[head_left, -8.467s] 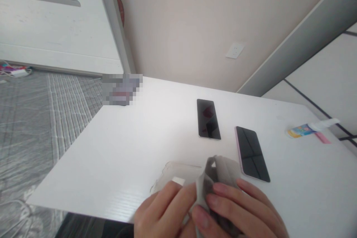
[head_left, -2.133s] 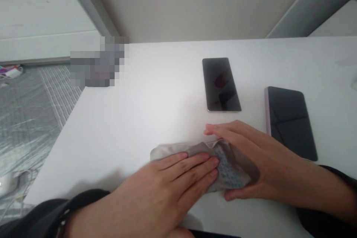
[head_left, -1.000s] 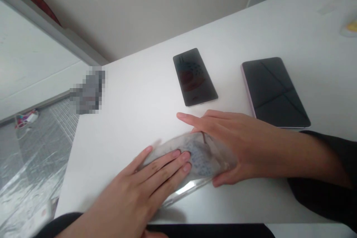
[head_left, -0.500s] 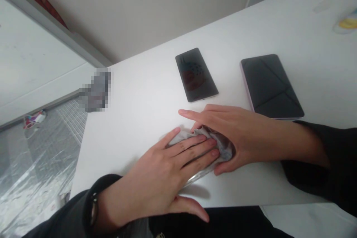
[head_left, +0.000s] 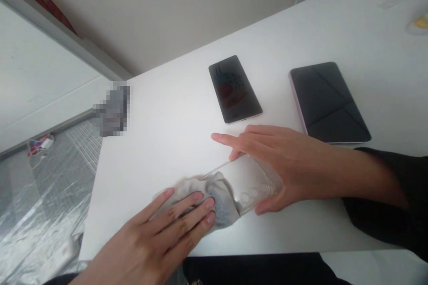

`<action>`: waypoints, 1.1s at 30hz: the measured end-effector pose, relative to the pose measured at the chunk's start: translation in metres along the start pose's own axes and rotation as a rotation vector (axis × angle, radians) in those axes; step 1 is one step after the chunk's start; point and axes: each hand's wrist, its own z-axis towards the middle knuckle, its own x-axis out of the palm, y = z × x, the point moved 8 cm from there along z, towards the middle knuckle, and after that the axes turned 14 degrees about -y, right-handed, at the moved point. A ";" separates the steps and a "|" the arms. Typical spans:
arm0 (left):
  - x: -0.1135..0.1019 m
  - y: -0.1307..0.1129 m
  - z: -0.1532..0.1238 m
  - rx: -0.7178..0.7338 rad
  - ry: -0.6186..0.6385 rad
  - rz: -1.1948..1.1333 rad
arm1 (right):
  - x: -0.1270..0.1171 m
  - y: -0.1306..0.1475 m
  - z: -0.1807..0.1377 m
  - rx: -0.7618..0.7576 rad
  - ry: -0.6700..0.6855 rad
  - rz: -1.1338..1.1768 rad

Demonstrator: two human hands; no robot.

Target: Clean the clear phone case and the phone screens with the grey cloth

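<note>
A clear phone case lies on the white table, its camera cut-outs toward the right end. My right hand holds that end between thumb and fingers, with the index finger stretched out past it. A crumpled pale grey cloth covers the case's left part. On top of the cloth, my left hand lies flat with its fingers spread, pressing down; its thumb is hidden. Beyond the hands lies a dark-screened phone, face up.
A tablet in a dark folding cover lies right of the phone, close to my right forearm. At the far right edge is a round yellow item. A pixelated grey object sits at the table's left edge.
My left hand and the cloth have slid left and toward me along the phone case, uncovering its right part. My right hand stays at the case's right end.
</note>
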 end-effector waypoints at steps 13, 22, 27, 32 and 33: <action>0.009 0.010 0.059 -0.081 -0.085 0.082 | -0.001 -0.001 -0.004 0.031 0.016 -0.015; -0.001 -0.002 -0.014 0.065 -0.061 0.149 | -0.003 0.001 0.000 0.035 0.001 -0.023; 0.003 -0.003 0.033 0.106 -0.087 -0.009 | 0.000 0.004 0.000 -0.020 0.016 -0.005; 0.012 0.011 0.079 -0.042 -0.095 -0.043 | 0.001 0.005 -0.003 -0.021 0.039 0.001; 0.013 0.013 0.081 -0.063 -0.098 -0.039 | 0.000 0.004 -0.003 -0.007 0.039 0.002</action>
